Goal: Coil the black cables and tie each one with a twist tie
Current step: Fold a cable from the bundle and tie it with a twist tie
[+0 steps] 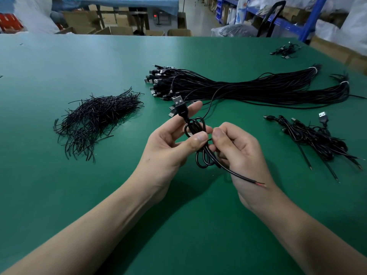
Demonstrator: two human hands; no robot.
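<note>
Hands first: we've got two of them in shot and both are busy with one black cable (190, 127). Our left hand (170, 143) has its thumb pressed down on the loops, pinching them against the curled fingers, with the index finger sticking out straighter behind the plug. Our right hand (238, 151) is curled in just beside it, thumb and fingertips closed on the same bunch of loops from the other side. So one cable, gripped by both hands, held up off the green table (59, 185).

We count one USB plug (178, 105) poking up past the left fingertips, and one bare end (260, 183) with a bit of red showing, trailing down across the right wrist. Loops look like roughly three, hard to say exactly. One strand runs off from the coil toward the bundles beyond.

Out past the left hand, on its outer side, sits one pile of twist ties (95, 120), way too many to count.

Beyond both hands lie two long cable bundles (248, 90), plugs fanned out at the end nearer the left hand, each cinched with one white band (314, 69) at the far end.

On the outer side of the right hand there's one heap of coiled cables (313, 137), at least two plugs sticking out; we can't tell how many cables. One more small heap (286, 50) sits well beyond that, at the table's far corner.
</note>
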